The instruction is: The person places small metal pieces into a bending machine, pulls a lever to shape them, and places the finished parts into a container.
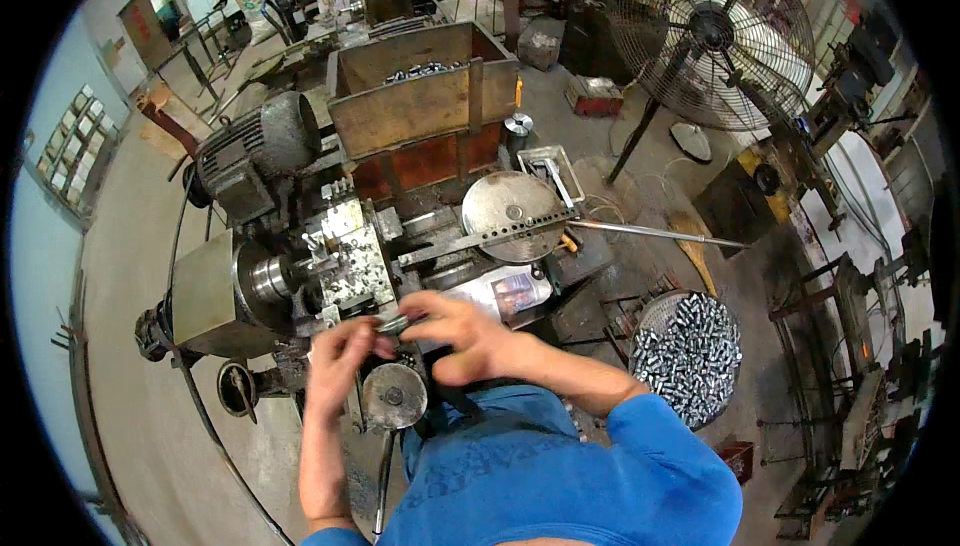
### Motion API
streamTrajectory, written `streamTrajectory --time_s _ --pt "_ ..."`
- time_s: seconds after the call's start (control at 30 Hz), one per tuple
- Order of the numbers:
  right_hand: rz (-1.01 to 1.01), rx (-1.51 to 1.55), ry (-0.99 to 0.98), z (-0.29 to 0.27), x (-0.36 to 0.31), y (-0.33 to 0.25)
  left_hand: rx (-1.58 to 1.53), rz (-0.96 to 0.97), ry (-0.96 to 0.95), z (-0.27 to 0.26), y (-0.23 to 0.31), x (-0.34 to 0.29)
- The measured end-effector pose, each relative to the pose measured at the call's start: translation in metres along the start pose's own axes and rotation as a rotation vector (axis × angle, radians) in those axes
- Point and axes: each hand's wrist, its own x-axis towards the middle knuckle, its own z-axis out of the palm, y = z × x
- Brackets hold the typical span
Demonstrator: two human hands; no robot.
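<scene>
From where I stand, the big metal machine (350,246) stretches in front of the person in the blue shirt (540,466). Behind it sits a deep, stained box (400,101) with shiny metal bits inside, and off to the right rises a tall fan (712,28). A grimy motor (245,156) is at the machine's far left. On the floor by the person's right elbow, a round basket (650,314) is heaped with small shiny cylinders (690,361). The left hand (342,351) and right hand (460,336) meet above a small round wheel (394,396), near the machine's front edge, their fingertips pinching a small metal piece (393,325) between them.
</scene>
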Motion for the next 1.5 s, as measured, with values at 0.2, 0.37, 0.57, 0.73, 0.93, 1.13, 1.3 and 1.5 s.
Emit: streamTrajectory --time_s 0.2,0.37,0.57,0.73,0.93,1.13,1.3,1.5 --pt "-0.129 -0.218 -0.081 0.032 0.026 -0.017 -0.062 -0.043 -0.036 -0.001 -0.014 -0.016" --pt "-0.124 -0.334 -0.313 0.036 0.047 -0.012 0.197 -0.073 -0.005 -0.018 -0.01 -0.02" --pt "-0.181 -0.226 -0.533 0.058 0.107 -0.005 -0.016 -0.035 0.094 -0.067 -0.024 -0.042" --pt "-0.118 -0.771 -0.495 0.083 0.178 0.058 0.045 -0.154 0.679 -0.16 -0.024 -0.105" --pt "0.105 -0.992 -0.668 0.119 0.213 0.088 0.967 -0.347 1.021 -0.239 -0.081 -0.236" --pt "0.236 -0.776 -0.566 0.125 0.209 0.092 0.618 -0.672 0.904 -0.192 -0.119 -0.271" --pt "0.439 -0.584 -0.39 0.124 0.218 0.092 1.074 -0.758 0.901 -0.204 -0.142 -0.266" --pt "0.32 -0.661 -0.359 0.137 0.228 0.076 1.631 -0.775 0.878 -0.346 -0.171 -0.339"
